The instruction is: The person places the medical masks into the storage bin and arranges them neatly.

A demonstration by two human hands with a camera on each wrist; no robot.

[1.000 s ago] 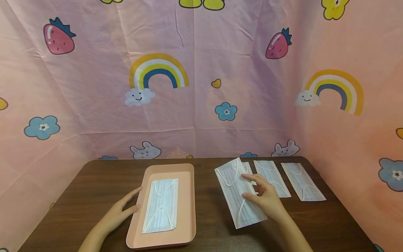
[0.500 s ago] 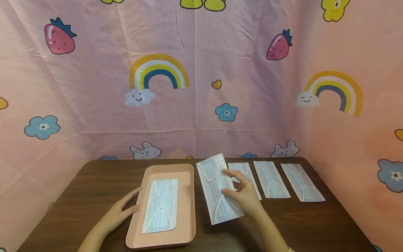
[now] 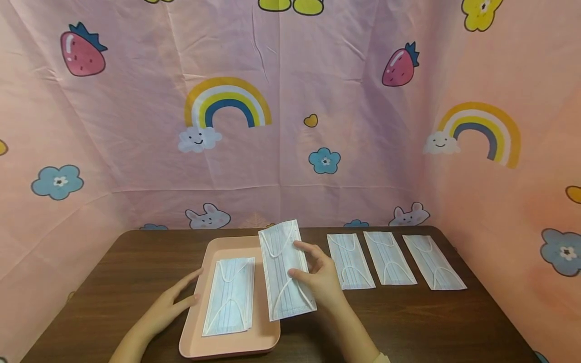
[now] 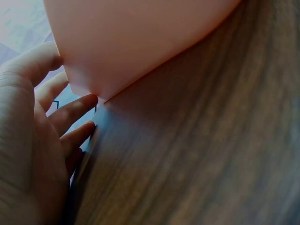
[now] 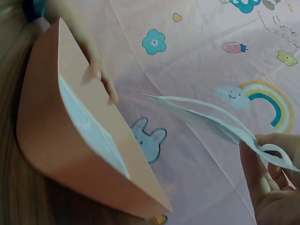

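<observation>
Faintly lettered backdrop cloth [image 5: 201,56], script [image 5: 277,27] unreadable; left, pink tray [image 3: 229,345] with stacked masks [image 3: 228,297], left hand [image 3: 167,308] unclenched against it; raised mask [image 3: 281,275] pinched in right hand [image 3: 323,278] near tray's right rim; far right, three masks [image 3: 389,259]

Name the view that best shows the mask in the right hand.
The head view: the held mask has its broad face to the camera, little covered by the fingers. The right wrist view shows it nearly edge-on; the left wrist view shows none of it.
</observation>
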